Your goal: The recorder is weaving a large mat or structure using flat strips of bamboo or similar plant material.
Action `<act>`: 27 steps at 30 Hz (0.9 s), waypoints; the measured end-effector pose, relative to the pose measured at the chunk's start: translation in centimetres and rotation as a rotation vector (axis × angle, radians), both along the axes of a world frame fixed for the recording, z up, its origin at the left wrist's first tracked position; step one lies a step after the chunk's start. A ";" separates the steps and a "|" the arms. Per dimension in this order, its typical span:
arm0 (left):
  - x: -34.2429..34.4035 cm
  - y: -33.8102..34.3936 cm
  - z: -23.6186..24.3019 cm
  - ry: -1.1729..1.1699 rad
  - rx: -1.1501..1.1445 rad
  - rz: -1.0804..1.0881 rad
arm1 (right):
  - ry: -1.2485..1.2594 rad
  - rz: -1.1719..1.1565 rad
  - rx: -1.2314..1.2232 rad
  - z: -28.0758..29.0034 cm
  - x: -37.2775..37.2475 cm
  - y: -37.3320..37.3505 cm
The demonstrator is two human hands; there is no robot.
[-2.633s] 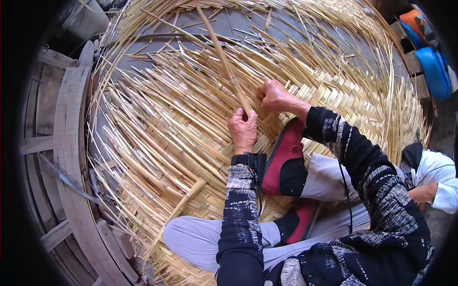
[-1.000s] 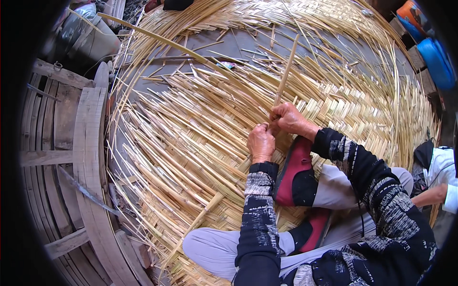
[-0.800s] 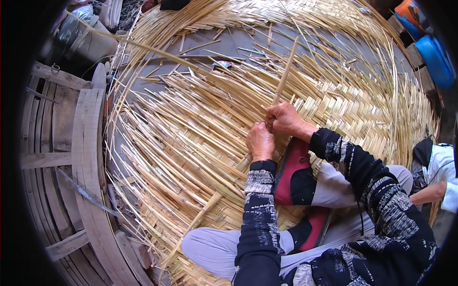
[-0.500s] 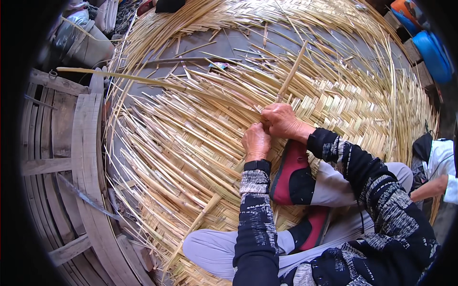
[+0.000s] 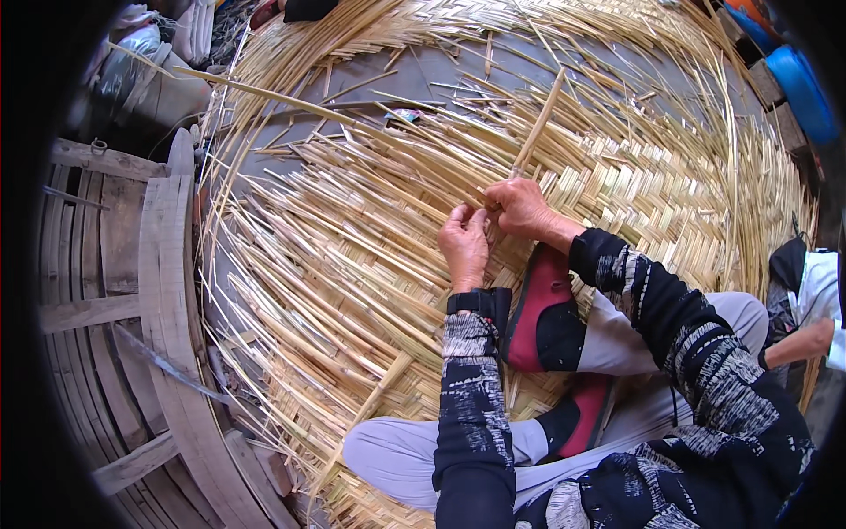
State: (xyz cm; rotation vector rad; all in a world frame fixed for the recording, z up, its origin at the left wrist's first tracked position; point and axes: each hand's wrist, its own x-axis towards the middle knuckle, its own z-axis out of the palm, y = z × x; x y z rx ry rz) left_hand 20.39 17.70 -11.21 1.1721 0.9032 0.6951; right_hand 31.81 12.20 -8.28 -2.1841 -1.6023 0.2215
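My left hand (image 5: 464, 245) is closed in a pinch at the near end of a long split reed strip (image 5: 291, 100), which runs off to the far left. Just right of it and close to touching, my right hand (image 5: 526, 212) makes a fist around a flat, straw-coloured stick (image 5: 541, 119) that points away from me. The fingertips of both hands meet near the strip's end, and what lies between them is partly hidden. Beneath them spreads a woven reed mat (image 5: 634, 198), with loose unwoven reed ends (image 5: 326, 251) fanning out to the left.
My crossed legs and red-and-black shoes (image 5: 542, 317) rest on the mat. A slatted wooden frame (image 5: 167, 264) borders the left side. White sacks (image 5: 172, 93) lie at the far left, blue things (image 5: 797, 93) at the far right. Another person's arm (image 5: 797, 346) shows at right.
The long reed strip's far end has swung away from me and to the right. My left hand has shifted slightly left and turned, its fingers more raised. My right hand has barely moved.
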 end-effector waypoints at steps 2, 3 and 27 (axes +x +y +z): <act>0.2 0.3 -0.1 -0.012 -0.079 0.042 | 0.028 -0.010 -0.025 0.2 -0.2 0.1; 0.3 0.3 0.1 -0.026 -0.165 0.080 | 0.029 -0.015 -0.024 0.2 -0.2 0.0; 0.0 0.3 -0.1 -0.102 -0.178 0.002 | 0.268 -0.076 -0.027 -0.2 0.4 -0.2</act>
